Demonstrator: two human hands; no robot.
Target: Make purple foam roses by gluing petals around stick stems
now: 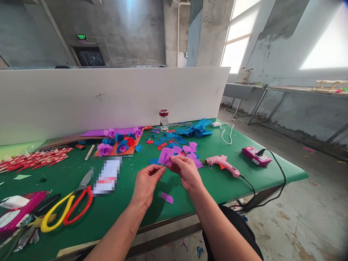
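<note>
Both my hands are raised over the green table (114, 214) and pinch one purple petal piece (165, 156) between them. My left hand (146, 183) grips its lower left edge with thumb and fingers closed. My right hand (185, 171) pinches it from the right. A small purple scrap (166, 197) lies on the table just below my hands. More purple and blue cut pieces (185, 148) lie scattered just beyond them.
A pink glue gun (223, 164) with a black cord lies to the right, near a pink power strip (256, 156). Finished purple and blue paper roses (116, 144) sit on an orange sheet. Yellow and red scissors (67, 206) lie at left. A small jar (164, 120) stands by the white partition (108, 98).
</note>
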